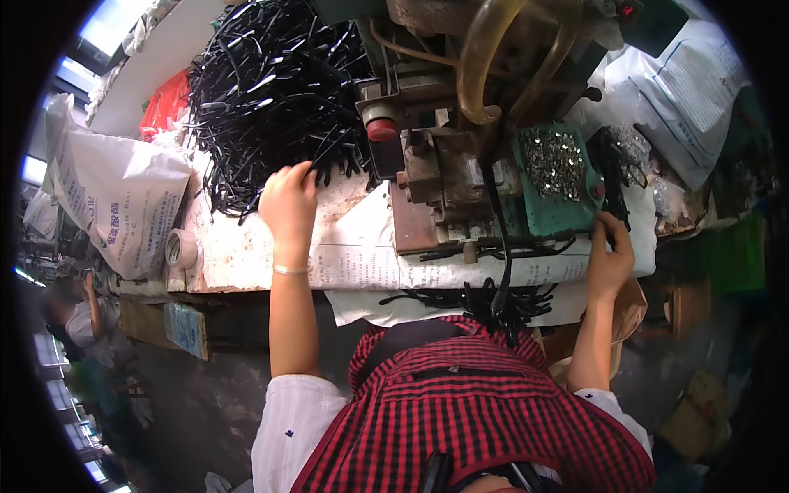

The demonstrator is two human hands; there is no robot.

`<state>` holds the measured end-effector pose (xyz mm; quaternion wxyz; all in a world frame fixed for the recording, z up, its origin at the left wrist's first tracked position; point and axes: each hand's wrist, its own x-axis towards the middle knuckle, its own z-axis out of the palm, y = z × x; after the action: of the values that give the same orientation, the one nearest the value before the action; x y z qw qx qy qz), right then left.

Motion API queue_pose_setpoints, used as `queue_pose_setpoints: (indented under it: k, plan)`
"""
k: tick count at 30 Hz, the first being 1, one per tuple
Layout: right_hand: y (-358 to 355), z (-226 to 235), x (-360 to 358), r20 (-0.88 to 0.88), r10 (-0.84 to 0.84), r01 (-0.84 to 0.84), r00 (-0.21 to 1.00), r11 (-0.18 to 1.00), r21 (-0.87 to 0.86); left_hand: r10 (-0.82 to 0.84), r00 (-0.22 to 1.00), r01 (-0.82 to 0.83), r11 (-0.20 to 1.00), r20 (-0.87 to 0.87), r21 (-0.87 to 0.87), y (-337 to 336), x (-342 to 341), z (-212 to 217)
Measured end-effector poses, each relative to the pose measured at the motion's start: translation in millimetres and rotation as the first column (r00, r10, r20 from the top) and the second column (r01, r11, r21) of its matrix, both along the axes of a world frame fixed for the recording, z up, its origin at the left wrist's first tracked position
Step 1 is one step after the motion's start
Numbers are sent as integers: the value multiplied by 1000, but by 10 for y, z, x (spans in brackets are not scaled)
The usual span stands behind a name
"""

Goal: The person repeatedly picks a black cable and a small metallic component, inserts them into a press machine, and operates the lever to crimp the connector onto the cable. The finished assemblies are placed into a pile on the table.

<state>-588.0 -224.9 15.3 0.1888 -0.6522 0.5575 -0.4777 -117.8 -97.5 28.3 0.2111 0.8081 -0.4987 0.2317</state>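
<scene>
A big heap of thin black plastic strips with curved ends, looking like glasses temples [271,99], lies on the left of the bench. My left hand [288,201] is at the heap's near edge, its fingers pinched on one black temple [323,154]. By the front right corner of a green tray [559,220] is my right hand [610,256], fingers closed together; whatever they hold, if anything, is too small to make out. Small metal parts [552,164] fill the tray. Between my hands stands a greasy metal machine [462,177].
A red button [381,129] sits on the machine's left side, below a yellowish hose [475,66]. White sacks [123,189] flank the bench, with a tape roll [181,249] at left. More black pieces [509,306] lie at the front edge above my lap. A person [78,312] sits far left.
</scene>
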Motion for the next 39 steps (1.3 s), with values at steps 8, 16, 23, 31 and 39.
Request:
queue_pose_setpoints:
  k: [8, 16, 23, 31, 39]
  plan:
    - [33, 627, 686, 65, 379, -364, 923, 915, -171, -211, 735, 35, 961, -644, -275, 369, -271, 342]
    - [-4, 735, 1581, 400, 438, -396, 805, 899, -186, -455, 540, 81, 866, -708, -494, 226, -561, -191]
    - [-16, 750, 1580, 525, 499, -496, 690, 854, -160, -850, 447, 359, 457, -280, -814, 50, -1285, 1259]
    - [235, 1406, 1331, 801, 446, -818, 399, 568, 91, -857, 516, 616, 376, -6, -692, -244, -1371, 1363]
    - [-479, 724, 764, 580, 253, -318, 774, 948, 12, -823, 537, 831, 479, 185, -283, -380, -1760, 878]
